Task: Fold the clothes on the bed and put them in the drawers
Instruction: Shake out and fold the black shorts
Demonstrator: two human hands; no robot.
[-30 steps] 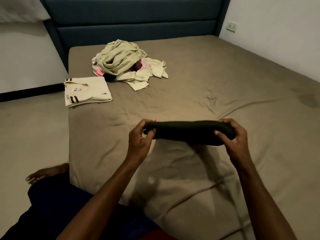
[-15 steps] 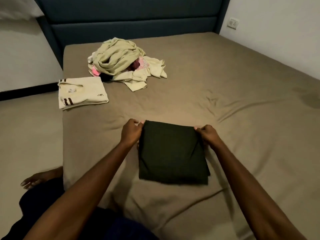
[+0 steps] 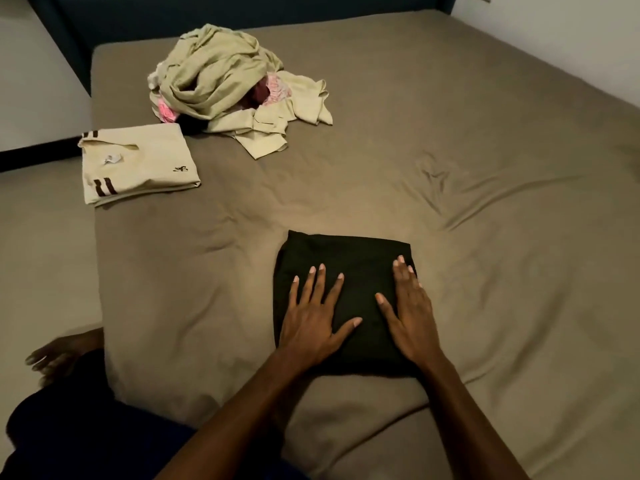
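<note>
Released since earlier frame: dark folded garment [image 3: 346, 258], now under flat left hand [image 3: 311, 317] and right hand [image 3: 408, 306], gripping nothing; press outward evenly to flatten creases.

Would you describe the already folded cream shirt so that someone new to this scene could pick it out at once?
Start at the bed and go to its left edge, just in front of the heap of unfolded clothes. The folded cream shirt lies there as a flat rectangle. Unlike the crumpled heap and the dark folded garment under both hands, it is pale, with dark brown double stripes and a small dark logo.
</note>
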